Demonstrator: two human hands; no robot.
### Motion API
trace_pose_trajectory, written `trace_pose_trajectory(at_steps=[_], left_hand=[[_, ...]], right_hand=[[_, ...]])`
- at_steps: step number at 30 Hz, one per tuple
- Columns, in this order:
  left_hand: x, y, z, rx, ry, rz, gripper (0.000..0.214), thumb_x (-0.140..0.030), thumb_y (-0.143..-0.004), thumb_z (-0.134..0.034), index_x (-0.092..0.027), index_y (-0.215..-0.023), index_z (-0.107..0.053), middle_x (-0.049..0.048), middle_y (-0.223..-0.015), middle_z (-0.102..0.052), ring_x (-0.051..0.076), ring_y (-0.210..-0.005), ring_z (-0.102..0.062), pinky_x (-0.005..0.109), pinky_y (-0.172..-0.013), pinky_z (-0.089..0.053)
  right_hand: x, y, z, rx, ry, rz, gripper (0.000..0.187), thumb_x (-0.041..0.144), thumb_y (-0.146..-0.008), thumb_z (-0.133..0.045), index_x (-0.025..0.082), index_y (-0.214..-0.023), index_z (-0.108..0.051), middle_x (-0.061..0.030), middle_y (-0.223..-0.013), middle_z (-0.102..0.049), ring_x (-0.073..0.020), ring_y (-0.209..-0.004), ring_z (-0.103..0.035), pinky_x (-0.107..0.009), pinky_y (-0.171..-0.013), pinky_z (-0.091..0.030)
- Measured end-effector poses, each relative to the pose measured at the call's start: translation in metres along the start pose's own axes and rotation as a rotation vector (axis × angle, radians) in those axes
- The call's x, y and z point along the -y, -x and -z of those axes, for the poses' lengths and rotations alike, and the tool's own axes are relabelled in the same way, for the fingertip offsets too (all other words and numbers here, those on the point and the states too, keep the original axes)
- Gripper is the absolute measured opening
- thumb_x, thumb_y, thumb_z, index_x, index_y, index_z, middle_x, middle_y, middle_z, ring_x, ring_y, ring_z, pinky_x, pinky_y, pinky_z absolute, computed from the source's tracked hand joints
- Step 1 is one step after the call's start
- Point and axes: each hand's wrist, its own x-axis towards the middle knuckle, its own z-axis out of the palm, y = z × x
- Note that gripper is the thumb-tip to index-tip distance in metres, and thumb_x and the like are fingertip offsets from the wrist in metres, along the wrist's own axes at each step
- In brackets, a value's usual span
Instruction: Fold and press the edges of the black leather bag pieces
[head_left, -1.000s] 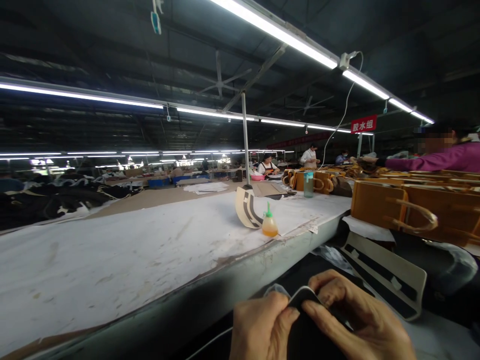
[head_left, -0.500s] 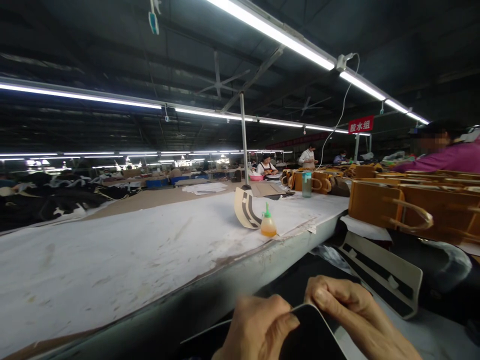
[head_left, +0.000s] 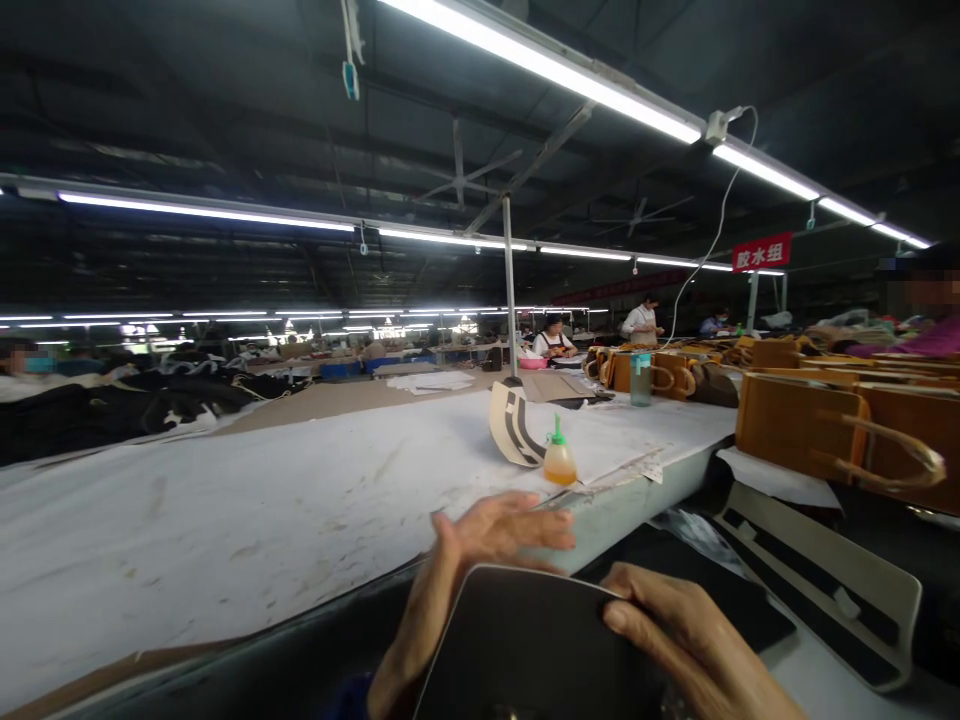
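A black sheet panel (head_left: 532, 645) with a thin pale edge and rounded corners stands tilted up at the bottom of the head view. My right hand (head_left: 679, 625) grips its upper right corner between thumb and fingers. Behind the panel's upper edge is my left hand (head_left: 499, 530), its fingers stretched out and its thumb raised. Whether the left palm touches the panel's far side is hidden. Further back on the table, a squeeze bottle (head_left: 559, 464) with a green nozzle and amber liquid stands beside a curved cream piece (head_left: 516, 425) with dark strips.
White paper covers the long table (head_left: 285, 510). To the right lie a cream panel with dark strips (head_left: 832, 590) and rows of tan bags (head_left: 799, 425) with handles. A teal-lidded bottle (head_left: 640, 382) stands further back by a metal pole (head_left: 510, 290). Several people work beyond.
My left hand has let go of the panel's edge and spread its fingers behind it. The panel now shows more of its black face. The view has turned slightly left.
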Motion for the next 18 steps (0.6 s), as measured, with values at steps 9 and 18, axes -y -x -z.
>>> trace_pose_trajectory(at_steps=[9, 18], left_hand=[[0.004, 0.035, 0.016, -0.075, -0.449, 0.141, 0.026, -0.032, -0.101, -0.046, -0.021, -0.092, -0.068, 0.0021, -0.081, -0.077, 0.015, -0.073, -0.072, 0.019, -0.064, -0.052], [0.022, 0.042, -0.015, -0.095, -0.53, 0.041, 0.032, -0.036, -0.101, -0.042, -0.024, -0.079, -0.062, -0.0061, -0.057, -0.062, 0.009, -0.046, -0.06, 0.013, -0.047, -0.045]], right_hand=[[0.0, -0.003, -0.002, -0.22, 0.469, 0.35, 0.026, 0.028, -0.105, -0.041, 0.022, -0.087, -0.059, 0.0014, -0.07, -0.063, -0.0112, -0.059, -0.063, -0.019, -0.051, -0.045], [-0.001, 0.004, -0.028, -0.236, 0.563, 0.406, 0.04, 0.045, -0.106, -0.031, 0.019, -0.103, -0.061, 0.0012, -0.075, -0.066, -0.0116, -0.056, -0.062, -0.025, -0.056, -0.044]])
